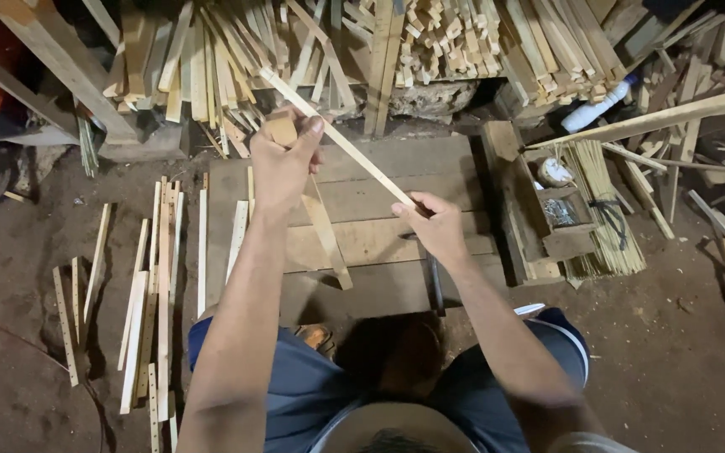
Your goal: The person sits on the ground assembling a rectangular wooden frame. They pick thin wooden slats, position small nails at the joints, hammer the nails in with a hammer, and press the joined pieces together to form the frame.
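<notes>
**Inspector:** State the position of your hands and what they hold.

**Worker:** My left hand (283,159) is raised and closed around a short wooden block (282,130), thumb pressed over its top. My right hand (436,225) is lower and nearer my body, fingers curled shut on the near end of a thin wooden strip (337,138).

**Inspector:** Where does that strip lie relative to both hands?

**Worker:** It runs diagonally, from my right hand up and away to the left, passing just beside my left thumb. I cannot tell whether the block touches it. Its far end stands clear above my left hand.

**Inspector:** What lies beneath?

**Worker:** A plank worktop (379,243) on the dirt floor, between my knees. 1 loose slat (326,239) rests on it below my left hand.

**Inspector:** Surroundings?

**Worker:** Cut strips (161,285) lie in rows on the floor to my left. A stacked pile of sticks (430,42) stands ahead. A wooden box (547,214) sits to the right, well apart from my hands.
</notes>
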